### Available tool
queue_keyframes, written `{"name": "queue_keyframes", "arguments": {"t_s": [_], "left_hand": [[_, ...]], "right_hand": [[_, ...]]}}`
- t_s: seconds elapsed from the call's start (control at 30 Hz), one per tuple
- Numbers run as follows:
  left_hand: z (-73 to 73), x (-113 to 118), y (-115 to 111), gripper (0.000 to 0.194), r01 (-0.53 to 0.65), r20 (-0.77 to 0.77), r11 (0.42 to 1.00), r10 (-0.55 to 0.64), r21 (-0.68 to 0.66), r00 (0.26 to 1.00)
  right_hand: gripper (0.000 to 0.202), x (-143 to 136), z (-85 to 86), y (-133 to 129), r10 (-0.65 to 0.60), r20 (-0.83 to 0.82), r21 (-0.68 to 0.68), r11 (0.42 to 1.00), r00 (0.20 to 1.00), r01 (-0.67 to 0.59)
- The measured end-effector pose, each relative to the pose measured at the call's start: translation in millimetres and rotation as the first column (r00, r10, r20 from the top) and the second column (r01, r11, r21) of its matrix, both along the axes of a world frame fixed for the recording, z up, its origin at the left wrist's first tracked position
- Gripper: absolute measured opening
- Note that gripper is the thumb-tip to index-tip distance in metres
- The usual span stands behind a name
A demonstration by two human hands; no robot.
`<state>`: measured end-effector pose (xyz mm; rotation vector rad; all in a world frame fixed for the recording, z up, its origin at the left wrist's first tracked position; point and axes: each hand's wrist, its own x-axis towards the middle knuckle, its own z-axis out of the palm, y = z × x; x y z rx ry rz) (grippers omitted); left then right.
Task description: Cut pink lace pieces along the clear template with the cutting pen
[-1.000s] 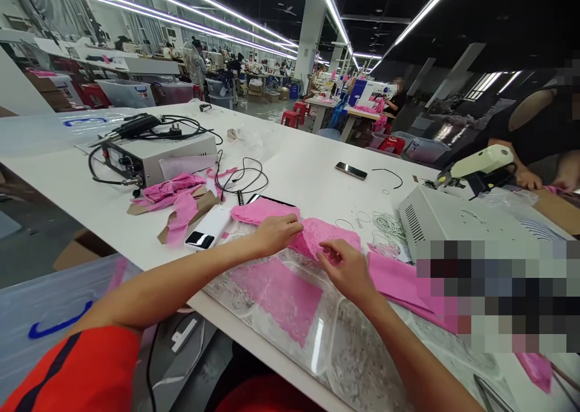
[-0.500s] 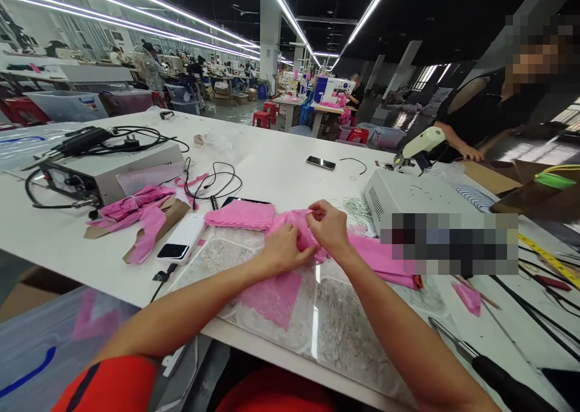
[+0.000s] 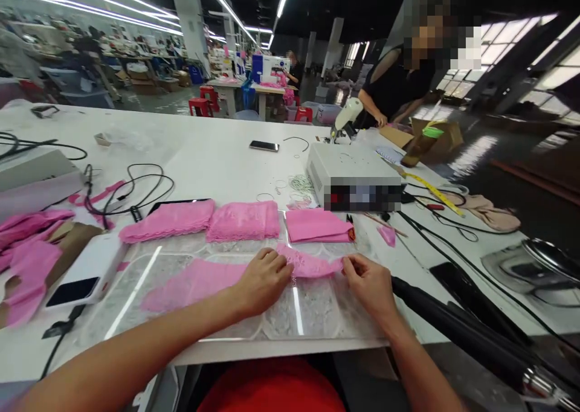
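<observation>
A pink lace piece (image 3: 312,263) is stretched sideways between my hands, low over a clear, glossy sheet (image 3: 281,321). My left hand (image 3: 265,282) has its fingers curled on the lace's left end. At the other end, my right hand (image 3: 368,285) pinches the lace between thumb and fingertips. Another sheer pink fabric piece (image 3: 194,279) lies flat on the sheet, partly covered by my left forearm; whether it joins the held lace, I cannot tell. Behind my hands sit two pink lace stacks, one left (image 3: 167,220) and one central (image 3: 244,221), beside folded plain pink fabric (image 3: 319,225).
A grey box-shaped machine (image 3: 357,164) stands at the back right. A black-handled tool (image 3: 453,321) lies beside my right hand, near an iron-like metal tool (image 3: 539,267). At left are a white power bank (image 3: 90,273) and cables (image 3: 131,188). A co-worker (image 3: 394,86) stands beyond the machine.
The view has swung right. The lace, bunched up between my close hands before, is now spread nearer me as my hands have moved apart. The central stack shows fully.
</observation>
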<state>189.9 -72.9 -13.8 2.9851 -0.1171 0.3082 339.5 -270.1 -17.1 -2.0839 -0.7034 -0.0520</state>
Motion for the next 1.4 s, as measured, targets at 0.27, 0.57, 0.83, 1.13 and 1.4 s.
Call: {"name": "queue_keyframes", "arguments": {"t_s": [0.27,0.57,0.83,1.13,1.4], "left_hand": [[-6.3,-11,-10,0.023,0.183,-0.012,0.976,-0.186,-0.118,0.983],[7.1,5,-26,0.015,0.127,-0.156,0.962,-0.168,-0.243,0.973],[5.7,58,-70,0.013,0.141,-0.177,0.926,-0.213,-0.351,0.961],[-3.0,79,-75,0.014,0.060,-0.206,0.849,-0.195,-0.526,0.959],[-4.0,84,-69,0.015,-0.109,-0.228,0.662,-0.095,-0.742,0.969]], "right_hand": [[0.035,-15,-21.6,-44,0.019,-0.129,-0.111,0.993,0.991,-0.034],[0.044,-15,-19.7,-59,0.032,-0.167,-0.143,0.988,0.985,-0.056],[0.038,-15,-15.6,-61,0.131,-0.479,0.094,0.991,0.868,-0.098],[0.037,-14,-20.1,-60,0.132,-0.545,0.121,0.990,0.828,-0.078],[0.030,-16,-17.8,-58,0.136,-0.537,0.071,0.991,0.832,-0.116]]}}
